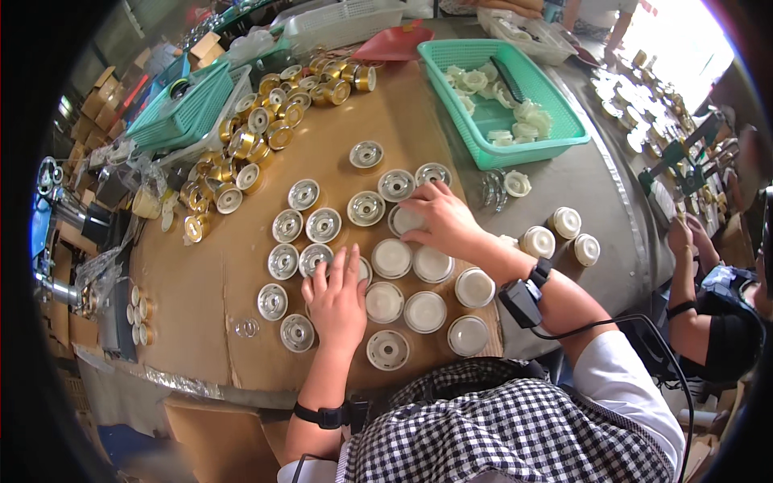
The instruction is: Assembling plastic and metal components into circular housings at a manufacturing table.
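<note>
My left hand (pixel 336 307) lies with its fingers stretched out and slightly apart. Its fingertips reach a silver-faced metal cup (pixel 313 256) and a white-topped cup (pixel 365 270), partly covered by the fingers. My right hand (pixel 449 224) bends round another white-topped cup (pixel 400 220), thumb on the near side and fingers on the far side; much of that cup is hidden. More white-topped cups (pixel 392 258) stand close together between my hands and my body. Silver-faced cups (pixel 324 224) stand in loose rows to the left and beyond.
Gold-sided cups (pixel 259 121) are heaped at the far left on the brown board (pixel 209 290). A green basket (pixel 555 150) holds white plastic pieces (pixel 527 121) at the far right. Capped cups (pixel 537 241) and clear rings (pixel 493 190) sit on grey tabletop. Another person's hand (pixel 683 233) is at right.
</note>
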### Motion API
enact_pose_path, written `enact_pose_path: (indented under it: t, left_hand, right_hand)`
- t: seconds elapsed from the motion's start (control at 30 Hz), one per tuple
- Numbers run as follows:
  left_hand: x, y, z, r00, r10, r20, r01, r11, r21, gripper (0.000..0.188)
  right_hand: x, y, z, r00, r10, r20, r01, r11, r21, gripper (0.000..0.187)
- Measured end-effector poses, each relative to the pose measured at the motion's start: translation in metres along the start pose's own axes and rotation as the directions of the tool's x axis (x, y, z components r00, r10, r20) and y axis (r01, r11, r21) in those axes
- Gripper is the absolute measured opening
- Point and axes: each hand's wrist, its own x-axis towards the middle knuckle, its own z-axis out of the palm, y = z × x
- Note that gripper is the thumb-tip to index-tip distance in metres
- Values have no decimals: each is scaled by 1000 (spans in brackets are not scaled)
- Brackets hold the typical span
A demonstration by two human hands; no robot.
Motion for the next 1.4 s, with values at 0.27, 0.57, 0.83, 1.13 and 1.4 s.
enact_pose_path:
  t: [0.27, 0.57, 0.83, 1.13, 1.4]
  left_hand:
    - [2, 4, 2, 999, 6, 40, -5, 1000, -11, 61]
    - [0, -2, 1, 998, 0, 70, 3, 999, -52, 56]
    - [-2, 2, -20, 996, -3, -85, -12, 986, -168, 56]
    - [3, 35, -62, 973, 151, -173, -201, 922, -331, 51]
    - [5, 83, -71, 983, 129, 127, 95, 227, -969, 65]
  right_hand:
    - [-1, -6, 5, 996, 94, -11, -93, 994, 60, 58]
    - [-58, 39, -69, 959, 278, -57, -276, 865, -419, 36]
    - [-70, 71, -78, 914, 386, -126, -405, 887, -223, 42]
    - [-77, 60, -89, 868, 469, -164, -411, 862, 296, 30]
    - [-87, -96, -92, 982, 187, -27, -83, 552, 830, 25]
